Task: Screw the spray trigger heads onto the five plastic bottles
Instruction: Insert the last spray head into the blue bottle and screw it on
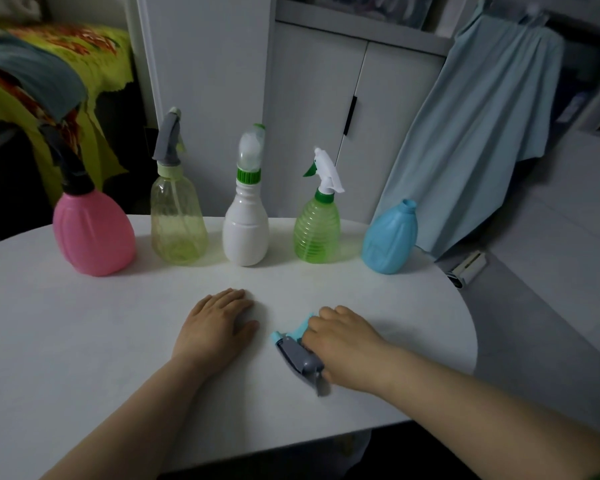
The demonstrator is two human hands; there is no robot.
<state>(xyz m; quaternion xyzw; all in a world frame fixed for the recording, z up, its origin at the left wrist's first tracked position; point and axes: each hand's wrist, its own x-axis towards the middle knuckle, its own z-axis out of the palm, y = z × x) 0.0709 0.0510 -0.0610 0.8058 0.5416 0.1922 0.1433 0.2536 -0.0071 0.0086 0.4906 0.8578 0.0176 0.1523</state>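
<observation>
Several bottles stand in a row at the back of the white table (84, 341). The pink bottle (94, 233), the clear yellowish bottle (178, 226), the white bottle (246, 233) and the green ribbed bottle (316, 230) each carry a trigger head. The blue bottle (390, 239) at the right end has an open neck. A grey and light-blue trigger head (297, 355) lies on the table near the front. My right hand (347, 344) rests on it with fingers curled around its blue part. My left hand (219, 323) lies flat on the table, holding nothing.
White cabinet doors (312, 116) stand behind the table. A light-blue cloth (482, 126) hangs at the right, close to the blue bottle. A yellow patterned cloth (49, 64) drapes at the back left. The table's curved edge runs along the right and front.
</observation>
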